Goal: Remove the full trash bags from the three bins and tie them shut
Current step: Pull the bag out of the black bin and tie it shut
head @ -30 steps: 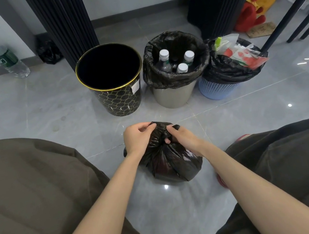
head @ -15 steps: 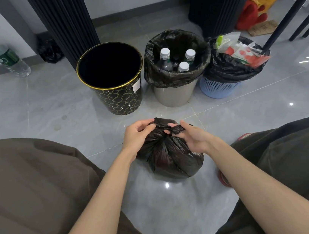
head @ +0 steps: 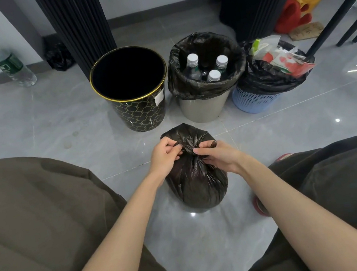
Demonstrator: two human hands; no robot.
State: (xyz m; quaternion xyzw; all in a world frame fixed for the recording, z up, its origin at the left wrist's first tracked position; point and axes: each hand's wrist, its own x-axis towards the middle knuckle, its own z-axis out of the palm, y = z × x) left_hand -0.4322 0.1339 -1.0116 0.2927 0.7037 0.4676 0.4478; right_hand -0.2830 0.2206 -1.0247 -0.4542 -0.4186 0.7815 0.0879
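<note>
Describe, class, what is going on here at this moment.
A person's left hand and right hand pinch the gathered neck of a black trash bag standing on the floor, tying it. Behind it, the black-and-gold bin shows no liner, while the grey bin and blue basket have full bags in place.

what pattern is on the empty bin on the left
Black with a gold geometric lattice pattern and a gold rim, on the empty bin; seen in the head view.

No legible text anywhere.
</note>
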